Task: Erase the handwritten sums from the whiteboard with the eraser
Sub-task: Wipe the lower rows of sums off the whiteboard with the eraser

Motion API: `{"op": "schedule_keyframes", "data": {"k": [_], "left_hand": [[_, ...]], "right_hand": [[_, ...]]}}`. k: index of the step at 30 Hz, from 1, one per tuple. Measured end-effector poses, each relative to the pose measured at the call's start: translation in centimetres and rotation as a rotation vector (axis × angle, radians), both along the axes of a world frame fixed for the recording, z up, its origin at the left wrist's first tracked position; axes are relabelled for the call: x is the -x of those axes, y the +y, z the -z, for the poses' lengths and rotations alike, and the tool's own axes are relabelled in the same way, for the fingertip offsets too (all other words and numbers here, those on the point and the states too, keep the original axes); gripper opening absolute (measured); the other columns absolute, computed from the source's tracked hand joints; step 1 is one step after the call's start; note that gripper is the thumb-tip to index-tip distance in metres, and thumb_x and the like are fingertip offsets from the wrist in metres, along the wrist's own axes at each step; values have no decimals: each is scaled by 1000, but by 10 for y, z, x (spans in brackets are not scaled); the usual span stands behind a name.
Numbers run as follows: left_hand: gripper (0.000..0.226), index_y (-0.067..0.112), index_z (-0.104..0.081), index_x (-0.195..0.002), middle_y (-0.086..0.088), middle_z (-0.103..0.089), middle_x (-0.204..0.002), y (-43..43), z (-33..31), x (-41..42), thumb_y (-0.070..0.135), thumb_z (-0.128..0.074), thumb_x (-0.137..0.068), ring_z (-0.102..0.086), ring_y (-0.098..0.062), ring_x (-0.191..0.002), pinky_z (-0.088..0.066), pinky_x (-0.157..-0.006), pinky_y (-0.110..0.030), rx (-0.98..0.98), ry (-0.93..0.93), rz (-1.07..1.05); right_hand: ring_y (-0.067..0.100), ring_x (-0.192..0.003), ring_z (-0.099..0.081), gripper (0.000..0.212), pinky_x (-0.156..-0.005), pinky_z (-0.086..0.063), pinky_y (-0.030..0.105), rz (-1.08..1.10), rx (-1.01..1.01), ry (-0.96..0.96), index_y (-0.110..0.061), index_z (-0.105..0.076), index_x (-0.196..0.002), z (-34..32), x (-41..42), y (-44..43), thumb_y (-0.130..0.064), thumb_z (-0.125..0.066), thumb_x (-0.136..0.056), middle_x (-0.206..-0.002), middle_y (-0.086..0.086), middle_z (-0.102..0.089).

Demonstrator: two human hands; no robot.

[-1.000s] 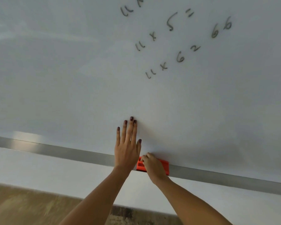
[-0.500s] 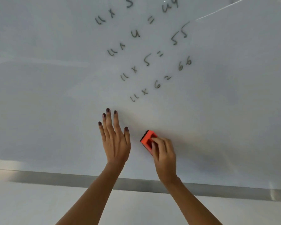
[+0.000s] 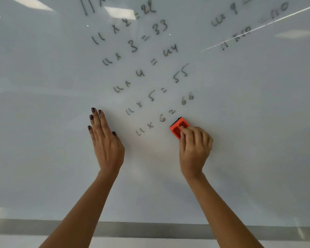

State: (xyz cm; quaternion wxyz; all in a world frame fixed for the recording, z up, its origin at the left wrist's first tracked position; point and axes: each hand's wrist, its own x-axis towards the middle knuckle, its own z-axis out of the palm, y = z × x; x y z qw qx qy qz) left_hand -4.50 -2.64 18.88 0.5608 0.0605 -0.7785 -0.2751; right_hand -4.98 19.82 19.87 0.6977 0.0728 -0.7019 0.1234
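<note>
A white whiteboard [image 3: 43, 122] fills the view, with handwritten multiplication sums [image 3: 147, 72] in dark marker running up its middle and more sums [image 3: 240, 27] at the upper right. My right hand [image 3: 195, 149] grips an orange eraser [image 3: 178, 127] pressed to the board, just right of the lowest line, "11 x 6 = 66" [image 3: 161, 115]. My left hand [image 3: 106, 140] lies flat on the board with straight fingers, left of that line, holding nothing.
A grey metal ledge [image 3: 150, 230] runs along the whiteboard's bottom edge. Ceiling lights reflect at the board's top [image 3: 120, 12]. A thin bright line [image 3: 258, 27] crosses the upper right.
My right hand lifted the eraser off the ledge and carried it up the board to beside the lowest sum. My left hand moved up a little, and the view tilted upward.
</note>
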Motion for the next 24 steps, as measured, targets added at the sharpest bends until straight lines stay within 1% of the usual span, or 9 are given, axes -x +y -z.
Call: {"op": "schedule_keyframes", "data": {"k": [3, 7, 10, 12, 15, 17, 18, 22, 24], "left_hand": [[71, 6, -7, -158, -7, 0, -167, -4, -2, 3, -5, -38, -95, 2, -22, -154, -1, -125, -41, 32, -19, 43], [66, 5, -6, -158, -6, 0, -166, -6, 2, 6, 1, -37, -99, 2, -22, -154, -1, -125, -43, 61, -39, 17], [67, 7, -3, -158, -4, 4, -166, -9, 5, 8, 3, -36, -100, 4, -21, -154, -1, -125, -44, 61, -51, 24], [67, 8, 0, -158, -2, 7, -166, -11, 7, 11, 7, -34, -100, 7, -18, -154, 2, -125, -42, 74, -57, 32], [68, 10, 5, -157, 2, 13, -164, -14, 10, 15, 14, -29, -99, 12, -15, -153, 7, -124, -39, 85, -66, 46], [68, 10, 6, -157, 2, 14, -164, -15, 11, 18, 18, -27, -98, 13, -14, -153, 9, -124, -38, 85, -67, 43], [68, 9, 5, -157, 1, 13, -164, -15, 11, 19, 18, -27, -98, 13, -15, -153, 10, -124, -38, 86, -63, 37], [66, 7, 3, -157, -2, 10, -165, -16, 14, 23, 21, -27, -100, 10, -17, -153, 8, -124, -40, 98, -45, 24], [65, 6, 3, -157, -3, 9, -165, -16, 15, 24, 23, -26, -101, 10, -17, -153, 7, -124, -40, 114, -37, 23]], "right_hand": [[29, -100, -62, 17, -83, -48, 44, -29, -86, -12, -13, -70, -110, 15, 6, -1, -10, -65, -94, -106, 7, -70], [27, -113, -55, 41, -90, -44, 43, -7, -279, -51, -16, -54, -136, 23, 10, 16, -27, -61, -97, -126, 4, -64], [28, -111, -58, 47, -89, -47, 43, 51, -357, -11, -17, -48, -140, 12, 14, 35, -21, -63, -95, -130, 3, -62], [29, -111, -55, 47, -90, -46, 43, 66, -212, 13, -16, -48, -140, -8, 17, 47, -20, -61, -96, -133, 5, -60], [30, -112, -52, 47, -93, -43, 41, 8, 154, 7, -14, -46, -142, -46, 21, 53, -23, -59, -97, -137, 7, -55], [30, -112, -51, 48, -95, -43, 40, -41, 243, 6, -13, -46, -142, -60, 21, 44, -26, -59, -97, -139, 6, -54], [31, -111, -50, 48, -96, -43, 40, -58, 190, 6, -12, -46, -141, -62, 21, 37, -27, -59, -97, -139, 6, -54], [28, -107, -55, 45, -93, -48, 38, -37, -238, 35, -12, -51, -138, -59, 23, 30, -28, -60, -97, -135, 4, -59], [28, -108, -53, 45, -95, -47, 38, -43, -142, 55, -13, -50, -138, -65, 25, 39, -27, -61, -97, -136, 4, -58]]}}
